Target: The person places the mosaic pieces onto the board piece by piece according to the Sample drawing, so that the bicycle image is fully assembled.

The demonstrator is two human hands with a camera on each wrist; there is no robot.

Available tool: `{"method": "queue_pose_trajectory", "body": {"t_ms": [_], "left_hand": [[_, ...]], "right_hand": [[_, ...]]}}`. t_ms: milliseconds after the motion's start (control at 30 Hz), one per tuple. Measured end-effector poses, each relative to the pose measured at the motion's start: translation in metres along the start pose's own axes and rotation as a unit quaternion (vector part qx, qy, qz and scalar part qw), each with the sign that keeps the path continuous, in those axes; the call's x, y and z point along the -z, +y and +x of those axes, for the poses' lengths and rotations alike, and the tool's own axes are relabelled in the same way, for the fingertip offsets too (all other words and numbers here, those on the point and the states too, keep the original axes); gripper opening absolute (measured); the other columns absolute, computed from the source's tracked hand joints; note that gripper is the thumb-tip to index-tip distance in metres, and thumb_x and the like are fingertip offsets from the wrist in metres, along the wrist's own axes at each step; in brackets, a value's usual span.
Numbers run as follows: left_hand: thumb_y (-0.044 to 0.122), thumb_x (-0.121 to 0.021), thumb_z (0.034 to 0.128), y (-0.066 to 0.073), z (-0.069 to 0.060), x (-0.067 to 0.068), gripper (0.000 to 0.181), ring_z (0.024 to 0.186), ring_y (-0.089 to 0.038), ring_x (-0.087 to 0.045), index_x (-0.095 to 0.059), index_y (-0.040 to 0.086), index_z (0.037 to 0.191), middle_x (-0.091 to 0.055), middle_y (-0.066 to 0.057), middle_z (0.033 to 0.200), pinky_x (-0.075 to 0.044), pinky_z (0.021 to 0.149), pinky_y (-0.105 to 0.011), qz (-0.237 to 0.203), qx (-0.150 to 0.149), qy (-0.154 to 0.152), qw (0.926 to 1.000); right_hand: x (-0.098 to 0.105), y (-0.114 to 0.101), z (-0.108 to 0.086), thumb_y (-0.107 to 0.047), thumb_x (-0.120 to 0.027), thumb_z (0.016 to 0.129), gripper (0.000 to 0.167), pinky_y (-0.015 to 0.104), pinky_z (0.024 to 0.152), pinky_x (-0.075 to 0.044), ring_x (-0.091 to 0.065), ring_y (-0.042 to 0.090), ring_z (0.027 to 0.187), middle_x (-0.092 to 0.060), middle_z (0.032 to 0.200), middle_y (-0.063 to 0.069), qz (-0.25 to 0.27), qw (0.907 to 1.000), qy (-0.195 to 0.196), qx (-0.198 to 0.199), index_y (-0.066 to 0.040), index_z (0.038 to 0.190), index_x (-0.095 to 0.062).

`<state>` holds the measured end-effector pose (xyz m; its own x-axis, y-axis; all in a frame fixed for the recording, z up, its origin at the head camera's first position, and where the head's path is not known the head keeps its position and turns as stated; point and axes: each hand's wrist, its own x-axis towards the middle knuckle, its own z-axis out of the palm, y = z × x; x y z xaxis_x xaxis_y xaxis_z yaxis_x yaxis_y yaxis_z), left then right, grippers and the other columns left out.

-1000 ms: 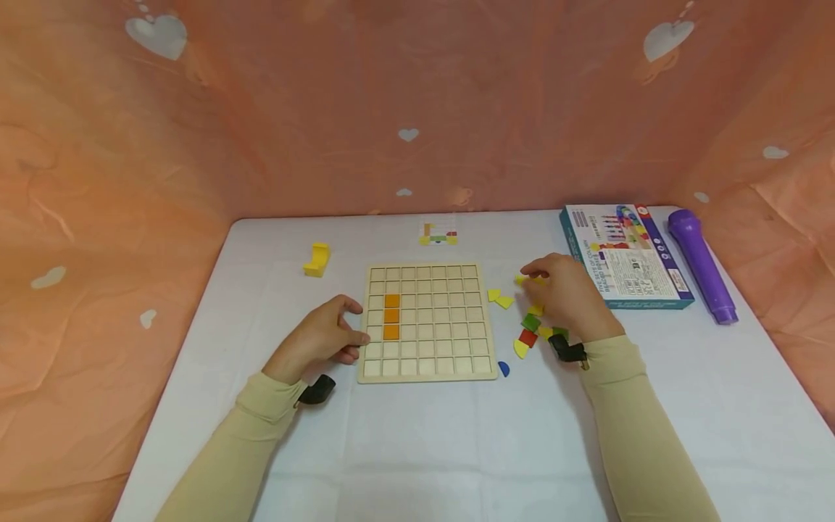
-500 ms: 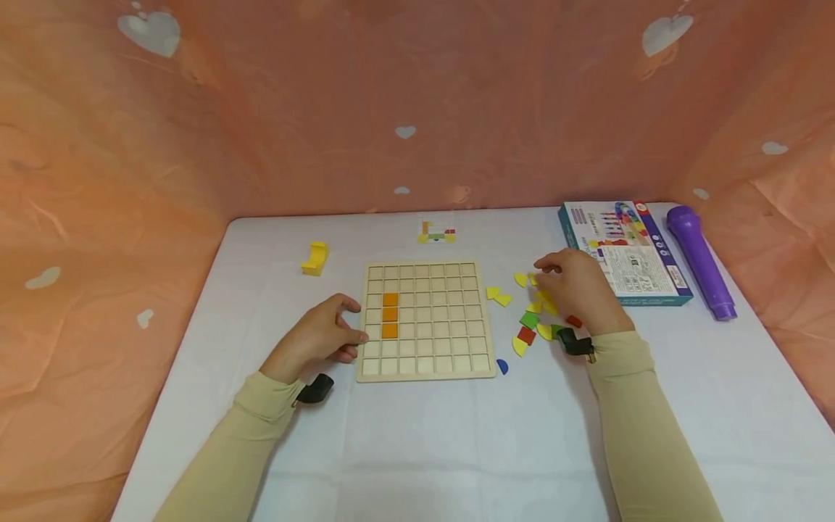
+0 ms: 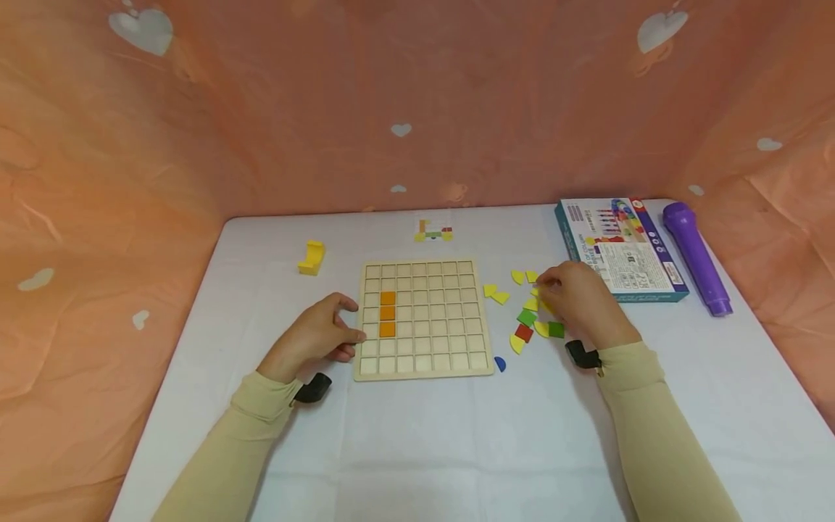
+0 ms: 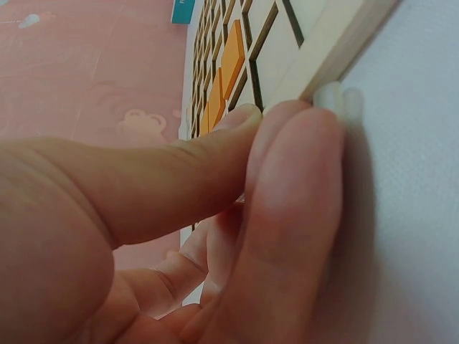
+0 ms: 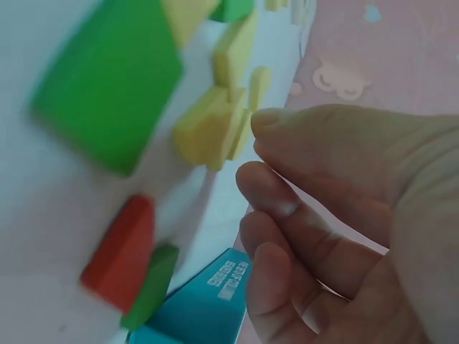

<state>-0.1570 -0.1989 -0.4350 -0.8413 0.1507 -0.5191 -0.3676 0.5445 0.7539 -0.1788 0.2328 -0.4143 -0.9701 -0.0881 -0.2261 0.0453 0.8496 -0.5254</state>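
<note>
The left hand (image 3: 316, 337) grips the left edge of a wooden grid board (image 3: 440, 322); in the left wrist view, thumb and fingers of that hand (image 4: 237, 193) meet at the board's rim (image 4: 351, 50). Three orange squares (image 3: 388, 312) sit in one column of the board. Over the loose pieces at the board's right is the right hand (image 3: 587, 301). In the right wrist view, this hand (image 5: 337, 208) has curved fingers and a gap below the thumb, beside several yellow pieces (image 5: 208, 129). Green (image 5: 115, 86) and red (image 5: 122, 251) pieces lie nearby.
A small pattern card (image 3: 433, 230) lies behind the board, and yellow blocks (image 3: 313, 257) stand at the back left. At the back right are a boxed set (image 3: 642, 268) and a purple microphone-shaped object (image 3: 698, 261). A blue half-disc (image 3: 500, 364) lies by the board's right corner.
The right hand has shifted a little to the right and then lower over the yellow pieces, covering the small red piece seen half a second ago. The left hand stays at the board's edge.
</note>
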Motion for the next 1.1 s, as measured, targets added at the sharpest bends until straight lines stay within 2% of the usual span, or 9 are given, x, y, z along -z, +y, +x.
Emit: {"method": "queue_pose_trajectory", "body": {"t_ms": [100, 333, 567, 767, 967, 1100], "left_hand": [[0.004, -0.081, 0.0959, 0.000, -0.001, 0.001, 0.061, 0.067, -0.014, -0.072, -0.048, 0.002, 0.147, -0.066, -0.014, 0.095, -0.066, 0.065, -0.027, -0.001, -0.001, 0.000, 1.0000], [0.005, -0.081, 0.0962, 0.000, -0.001, 0.003, 0.061, 0.067, -0.014, -0.072, -0.048, 0.003, 0.147, -0.063, -0.014, 0.097, -0.066, 0.066, -0.027, -0.001, 0.006, 0.004, 1.0000], [0.006, -0.081, 0.0966, 0.000, -0.002, 0.003, 0.061, 0.068, -0.014, -0.072, -0.047, 0.003, 0.147, -0.063, -0.014, 0.097, -0.066, 0.066, -0.026, 0.001, 0.008, 0.004, 1.0000], [0.006, -0.081, 0.0963, -0.001, -0.001, 0.003, 0.061, 0.066, -0.014, -0.071, -0.048, 0.003, 0.147, -0.063, -0.014, 0.096, -0.066, 0.065, -0.026, -0.002, 0.005, 0.003, 1.0000], [0.006, -0.082, 0.0959, -0.001, -0.001, 0.001, 0.061, 0.067, -0.014, -0.071, -0.048, 0.003, 0.146, -0.064, -0.014, 0.095, -0.066, 0.066, -0.026, -0.003, 0.003, 0.002, 1.0000], [0.006, -0.082, 0.0958, 0.000, 0.000, 0.000, 0.061, 0.067, -0.014, -0.071, -0.048, 0.003, 0.146, -0.064, -0.014, 0.096, -0.066, 0.066, -0.026, -0.002, 0.004, 0.001, 1.0000]], "right_hand": [[-0.001, 0.002, -0.006, -0.020, -0.065, 0.109, 0.026, 0.054, 0.102, -0.058, -0.055, 0.037, 0.117, -0.067, 0.131, 0.019, -0.017, 0.9997, 0.005, 0.017, -0.004, 0.126, -0.075], [-0.004, 0.005, -0.016, -0.017, -0.067, 0.107, 0.024, 0.047, 0.094, -0.057, -0.054, 0.034, 0.111, -0.070, 0.123, 0.017, -0.049, 0.9983, 0.006, 0.030, -0.004, 0.125, -0.077], [-0.007, 0.004, -0.020, -0.016, -0.070, 0.106, 0.023, 0.053, 0.099, -0.058, -0.056, 0.035, 0.113, -0.071, 0.122, 0.016, -0.063, 0.9967, 0.019, 0.047, -0.004, 0.124, -0.077], [-0.013, -0.005, -0.014, -0.016, -0.072, 0.105, 0.022, 0.054, 0.101, -0.059, -0.057, 0.035, 0.116, -0.072, 0.120, 0.016, -0.072, 0.9950, 0.018, 0.068, -0.005, 0.122, -0.077], [-0.024, -0.017, -0.003, -0.021, -0.074, 0.105, 0.024, 0.050, 0.099, -0.059, -0.057, 0.033, 0.114, -0.073, 0.117, 0.014, -0.077, 0.9937, 0.018, 0.079, -0.005, 0.121, -0.079], [-0.029, -0.025, 0.003, -0.018, -0.075, 0.103, 0.022, 0.050, 0.101, -0.059, -0.058, 0.032, 0.114, -0.073, 0.119, 0.014, -0.073, 0.9929, 0.018, 0.092, -0.004, 0.121, -0.078]]}}
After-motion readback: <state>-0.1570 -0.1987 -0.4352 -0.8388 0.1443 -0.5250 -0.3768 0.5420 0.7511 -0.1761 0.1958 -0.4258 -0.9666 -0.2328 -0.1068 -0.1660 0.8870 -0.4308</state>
